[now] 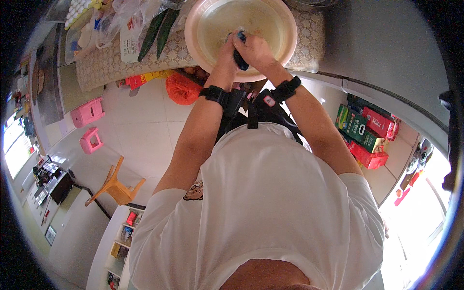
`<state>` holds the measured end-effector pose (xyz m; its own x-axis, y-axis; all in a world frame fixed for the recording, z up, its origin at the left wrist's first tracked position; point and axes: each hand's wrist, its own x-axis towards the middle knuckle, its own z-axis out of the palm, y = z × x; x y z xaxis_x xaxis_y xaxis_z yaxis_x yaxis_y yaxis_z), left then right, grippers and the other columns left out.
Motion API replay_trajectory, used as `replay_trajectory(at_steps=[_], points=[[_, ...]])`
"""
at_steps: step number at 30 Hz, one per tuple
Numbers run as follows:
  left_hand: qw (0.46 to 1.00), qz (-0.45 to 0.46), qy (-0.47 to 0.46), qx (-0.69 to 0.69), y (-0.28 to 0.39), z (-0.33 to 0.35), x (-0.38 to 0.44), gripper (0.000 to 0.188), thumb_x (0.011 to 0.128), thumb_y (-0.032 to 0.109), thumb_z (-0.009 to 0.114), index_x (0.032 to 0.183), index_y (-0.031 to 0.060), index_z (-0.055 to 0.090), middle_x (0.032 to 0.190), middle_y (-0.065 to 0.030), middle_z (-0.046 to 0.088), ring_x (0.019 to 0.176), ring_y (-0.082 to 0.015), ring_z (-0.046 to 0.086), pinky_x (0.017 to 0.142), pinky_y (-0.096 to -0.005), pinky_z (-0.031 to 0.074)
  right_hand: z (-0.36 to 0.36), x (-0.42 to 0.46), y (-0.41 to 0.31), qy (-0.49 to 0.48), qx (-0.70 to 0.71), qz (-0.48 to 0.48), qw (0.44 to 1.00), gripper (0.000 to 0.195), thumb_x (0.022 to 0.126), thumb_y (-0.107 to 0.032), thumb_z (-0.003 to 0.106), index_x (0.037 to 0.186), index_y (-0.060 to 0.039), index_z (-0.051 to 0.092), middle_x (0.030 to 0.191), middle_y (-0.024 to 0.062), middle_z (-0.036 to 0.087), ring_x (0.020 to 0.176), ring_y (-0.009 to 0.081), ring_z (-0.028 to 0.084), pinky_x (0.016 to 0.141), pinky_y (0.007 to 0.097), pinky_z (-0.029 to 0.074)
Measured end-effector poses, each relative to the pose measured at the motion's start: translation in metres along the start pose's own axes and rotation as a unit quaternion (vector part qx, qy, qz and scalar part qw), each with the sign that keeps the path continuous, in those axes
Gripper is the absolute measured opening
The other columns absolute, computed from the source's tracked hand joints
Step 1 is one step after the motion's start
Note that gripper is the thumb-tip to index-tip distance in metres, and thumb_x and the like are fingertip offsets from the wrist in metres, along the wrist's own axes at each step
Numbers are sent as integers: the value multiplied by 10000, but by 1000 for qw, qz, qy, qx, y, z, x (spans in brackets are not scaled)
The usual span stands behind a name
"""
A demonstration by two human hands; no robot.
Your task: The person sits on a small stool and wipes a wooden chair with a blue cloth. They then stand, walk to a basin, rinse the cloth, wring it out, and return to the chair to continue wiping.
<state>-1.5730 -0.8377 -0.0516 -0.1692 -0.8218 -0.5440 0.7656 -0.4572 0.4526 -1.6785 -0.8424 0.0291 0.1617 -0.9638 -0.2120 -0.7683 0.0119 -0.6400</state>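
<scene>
Both my hands are together over a pale pink plastic basin (289,32) that holds cloudy water. My left hand (228,50) and my right hand (253,49) are clasped around a dark blue, bunched item (240,61), apparently a cloth. One end of it sticks out below the hands, and a smaller bit shows above them. The fingers largely hide its middle. Small splashes show in the water just beyond my fingertips. A black strap device is on each wrist.
Two dark green cucumbers (154,34) lie left of the basin on a patterned tablecloth (177,49), near plastic bags (127,16) and an egg tray (80,10). A red bag (182,88) sits under the table edge. Pink stools (88,111), an orange chair (117,185) and stacked cartons (362,130) stand around.
</scene>
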Motion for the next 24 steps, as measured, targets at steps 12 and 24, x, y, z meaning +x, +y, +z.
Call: replay_trajectory(at_steps=[12,24], points=[[879,28,109,463,54,18,-45,750,853,424,684,1395,-43,460,1352,-250,531,1226,-338,535,1006,-393,413,-30,-5,22,-116,-184,4,976,814,885,-393,681,1529,-210,218,1419,280,413,1162,469,567,961,497,496],[992,-93,71,38,21,7,-16,571,959,560,521,1299,101,525,1216,-92,618,1123,-303,606,984,-583,429,-5,15,28,-96,339,66,934,311,814,-79,693,1111,-57,607,880,28,609,740,164,605,650,296,498]])
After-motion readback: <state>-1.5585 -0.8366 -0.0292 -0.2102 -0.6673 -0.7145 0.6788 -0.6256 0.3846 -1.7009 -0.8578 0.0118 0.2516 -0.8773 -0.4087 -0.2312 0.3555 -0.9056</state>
